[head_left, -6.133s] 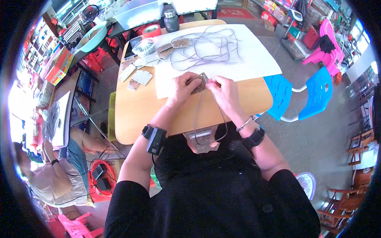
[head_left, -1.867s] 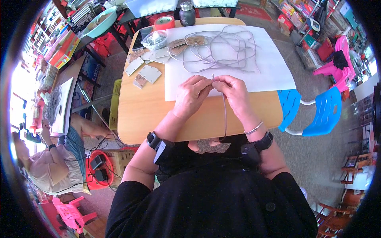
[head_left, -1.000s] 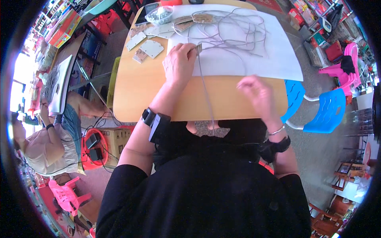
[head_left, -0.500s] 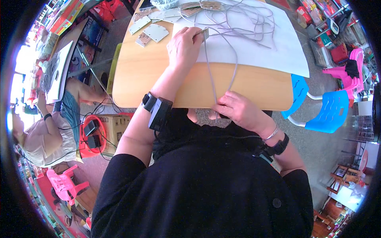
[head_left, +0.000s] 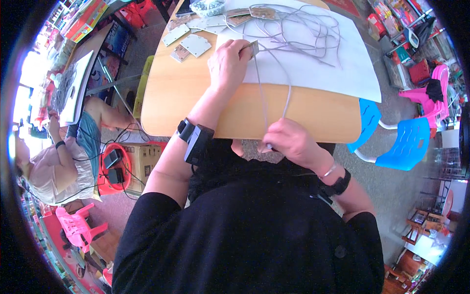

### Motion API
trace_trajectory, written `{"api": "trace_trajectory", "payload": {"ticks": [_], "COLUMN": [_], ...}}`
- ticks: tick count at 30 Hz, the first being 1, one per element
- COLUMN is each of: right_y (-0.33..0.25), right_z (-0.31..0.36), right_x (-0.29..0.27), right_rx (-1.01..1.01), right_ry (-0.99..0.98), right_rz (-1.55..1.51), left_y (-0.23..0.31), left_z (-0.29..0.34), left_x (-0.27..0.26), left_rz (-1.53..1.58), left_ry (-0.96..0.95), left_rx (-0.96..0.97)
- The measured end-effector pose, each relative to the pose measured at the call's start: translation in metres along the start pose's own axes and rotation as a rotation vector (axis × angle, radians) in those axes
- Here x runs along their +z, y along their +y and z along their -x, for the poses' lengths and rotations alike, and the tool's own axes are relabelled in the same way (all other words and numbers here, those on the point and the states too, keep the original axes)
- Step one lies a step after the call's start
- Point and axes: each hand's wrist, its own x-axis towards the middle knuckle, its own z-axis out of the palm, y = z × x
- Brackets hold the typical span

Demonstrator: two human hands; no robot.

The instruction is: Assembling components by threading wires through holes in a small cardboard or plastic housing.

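Observation:
My left hand (head_left: 228, 63) pinches a small flat board (head_left: 253, 49) by its edge, held up over the white sheet near the table's front. From this board a thin grey cord (head_left: 261, 85) runs down to my right hand (head_left: 293, 142), which has its fingers closed on it just beyond the table edge. A second stretch of the same kind of cord curves down into the right hand too. Farther back lies a loose tangle of grey cord (head_left: 313, 41). Left of it, several pale boards (head_left: 196, 45) with brown undersides lie in a loose pile.
A clear bowl (head_left: 207, 7) of small bits stands at the table's back. The white sheet (head_left: 342, 68) covers much of the wooden tabletop (head_left: 181, 108). Blue chairs (head_left: 404, 144) stand at the right. On the left, another person (head_left: 58, 161) sits at a separate table, beside a red basin (head_left: 116, 166).
My right hand has turned over and gathered in around the cord, and the cord between the hands is drawn straighter. The left hand has barely moved.

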Motion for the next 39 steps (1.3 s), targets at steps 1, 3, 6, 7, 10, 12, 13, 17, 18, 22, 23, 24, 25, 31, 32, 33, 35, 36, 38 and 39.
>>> {"api": "trace_trajectory", "payload": {"ticks": [1, 3, 6, 7, 10, 12, 13, 17, 18, 22, 23, 24, 25, 31, 32, 33, 35, 36, 38, 39], "right_y": [-0.01, -0.017, -0.001, 0.01, 0.046, 0.064, 0.07, 0.079, 0.077, 0.074, 0.074, 0.075, 0.077, 0.09, 0.094, 0.098, 0.11, 0.118, 0.138, 0.143], "right_z": [-0.005, -0.01, -0.011, -0.004, 0.019, 0.03, 0.033, 0.028, 0.029, 0.036, 0.037, 0.038, 0.038, 0.039, 0.038, 0.039, 0.04, 0.046, 0.054, 0.056], "right_x": [-0.015, -0.05, -0.125, -0.141, -0.166, -0.167, -0.164, -0.154, -0.156, -0.165, -0.166, -0.168, -0.169, -0.169, -0.168, -0.168, -0.165, -0.164, -0.155, -0.153], "right_rx": [0.156, 0.348, 0.151, 0.146, 0.173, 0.251, 0.277, 0.389, 0.395, 0.481, 0.481, 0.505, 0.53, 0.61, 0.622, 0.609, 0.616, 0.619, 0.648, 0.652], "right_ry": [0.11, 0.518, 0.916, 0.928, 1.084, 1.139, 1.137, 1.22, 1.219, 1.227, 1.231, 1.225, 1.219, 1.26, 1.255, 1.255, 1.243, 1.27, 1.303, 1.278], "right_rz": [-0.149, -0.601, -1.11, -1.084, -1.117, -1.139, -1.162, -1.053, -1.033, -1.032, -1.032, -1.038, -1.043, -1.006, -1.014, -1.01, -1.033, -1.01, -0.992, -1.015], "left_y": [0.001, 0.002, 0.0, 0.005, 0.014, 0.014, 0.011, 0.0, 0.001, 0.006, 0.007, 0.009, 0.01, 0.012, 0.009, 0.008, 0.007, 0.013, 0.012, 0.012], "left_z": [0.001, -0.001, -0.004, -0.005, -0.006, -0.007, -0.006, -0.003, -0.002, -0.002, -0.002, -0.002, -0.002, -0.003, -0.003, -0.004, -0.005, -0.006, -0.002, -0.003], "left_x": [-0.001, -0.003, -0.005, -0.002, 0.0, -0.008, -0.012, -0.025, -0.023, -0.018, -0.018, -0.018, -0.019, -0.022, -0.021, -0.019, -0.024, -0.026, -0.023, -0.019], "left_rz": [-0.009, -0.019, 0.02, 0.028, 0.172, 0.31, 0.361, 0.472, 0.479, 0.555, 0.557, 0.555, 0.548, 0.491, 0.49, 0.491, 0.465, 0.426, 0.419, 0.419], "left_ry": [0.027, 0.06, 0.039, 0.019, -0.143, -0.292, -0.353, -0.595, -0.608, -0.805, -0.839, -0.84, -0.855, -0.904, -0.912, -0.92, -0.909, -0.933, -0.903, -0.87], "left_rx": [-0.02, -0.036, -0.072, 0.077, 0.199, 0.188, 0.113, -0.039, -0.014, -0.1, -0.109, -0.111, -0.104, -0.104, -0.122, -0.135, -0.053, -0.067, 0.013, 0.12]}}
